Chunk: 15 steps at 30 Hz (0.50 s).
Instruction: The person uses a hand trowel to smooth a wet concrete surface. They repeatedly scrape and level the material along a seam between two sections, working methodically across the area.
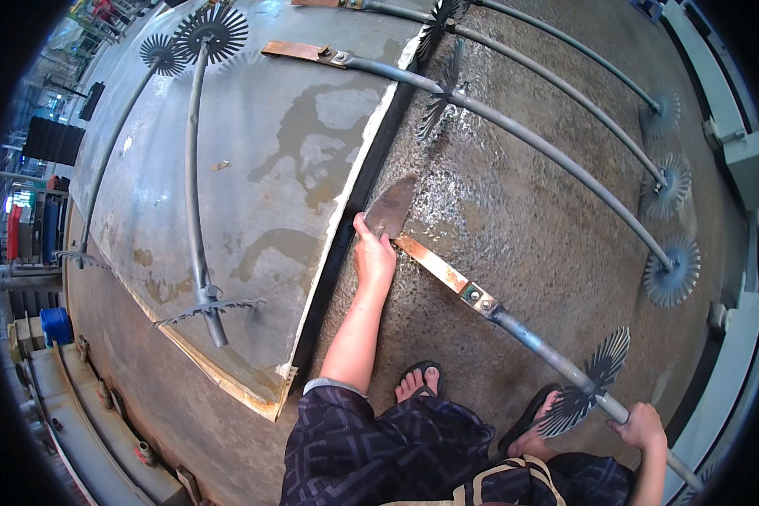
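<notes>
My left hand (pixel 374 260) is closed around a flat, pointed metal blade (pixel 394 205), shaped like a trowel; any handle is hidden by the hand. The blade's tip points away from me over wet floor. My right hand (pixel 643 427) grips a grey metal rod (pixel 538 342) near its lower right end. A finned dark disc (pixel 600 381) sits on that rod just beside the right hand. Bolted to the rod's other end is a flat copper strip (pixel 434 263), whose tip lies close to my left fingers and the blade's base. Whether they touch I cannot tell.
Left of me is a low grey metal-topped platform (pixel 253 211) with a pale, dark-sided edge. Two finned rods (pixel 192 169) lie on it. Several similar rods (pixel 557 156) extend from its far edge over the wet concrete floor (pixel 514 219). White metal framing (pixel 738 160) stands at right.
</notes>
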Each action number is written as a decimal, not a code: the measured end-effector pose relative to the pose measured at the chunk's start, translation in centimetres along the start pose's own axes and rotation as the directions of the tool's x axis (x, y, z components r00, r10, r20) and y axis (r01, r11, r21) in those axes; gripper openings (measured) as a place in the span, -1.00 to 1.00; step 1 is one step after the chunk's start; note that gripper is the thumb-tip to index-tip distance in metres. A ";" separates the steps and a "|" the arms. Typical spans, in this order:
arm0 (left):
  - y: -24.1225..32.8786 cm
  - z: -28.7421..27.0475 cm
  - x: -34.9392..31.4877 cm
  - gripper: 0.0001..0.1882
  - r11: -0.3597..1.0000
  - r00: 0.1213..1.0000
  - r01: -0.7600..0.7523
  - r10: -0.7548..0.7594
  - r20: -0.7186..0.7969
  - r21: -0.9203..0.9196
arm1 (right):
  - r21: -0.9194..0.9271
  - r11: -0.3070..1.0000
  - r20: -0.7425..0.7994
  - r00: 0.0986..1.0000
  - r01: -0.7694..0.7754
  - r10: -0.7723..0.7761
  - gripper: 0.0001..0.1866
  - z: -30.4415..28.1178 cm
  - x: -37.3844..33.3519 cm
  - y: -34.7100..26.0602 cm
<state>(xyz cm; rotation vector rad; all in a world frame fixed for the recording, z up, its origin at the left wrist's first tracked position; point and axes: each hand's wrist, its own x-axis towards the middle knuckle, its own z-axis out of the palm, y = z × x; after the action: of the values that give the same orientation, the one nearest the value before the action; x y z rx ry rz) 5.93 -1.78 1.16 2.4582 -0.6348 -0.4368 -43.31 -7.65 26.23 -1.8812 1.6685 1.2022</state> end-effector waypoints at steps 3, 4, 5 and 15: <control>0.9 -0.3 -0.7 -0.30 0.999 0.998 0.024 -0.026 0.055 0.046 | -0.030 1.000 0.023 1.000 0.000 0.000 -0.62 -0.6 -0.3 -0.4; 0.5 0.0 -0.2 -0.30 1.000 1.000 0.022 -0.023 0.017 0.022 | -0.032 0.999 0.020 1.000 -0.001 0.001 -0.62 -0.5 -0.3 -0.4; -0.1 0.4 0.1 -0.30 0.999 1.000 0.015 -0.015 0.005 0.031 | -0.034 0.999 0.016 1.000 -0.002 0.003 -0.62 -0.3 -0.1 -0.2; 0.4 0.7 -0.1 -0.31 0.999 1.000 0.000 -0.001 -0.030 -0.035 | -0.028 1.000 -0.009 1.000 -0.003 0.002 -0.63 -0.8 -0.6 -0.4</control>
<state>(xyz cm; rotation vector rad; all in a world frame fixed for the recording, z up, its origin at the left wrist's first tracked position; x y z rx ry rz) 5.38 -2.32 0.89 2.4269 -0.6096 -0.4071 -42.66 -7.73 27.02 -1.9044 1.6677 1.2260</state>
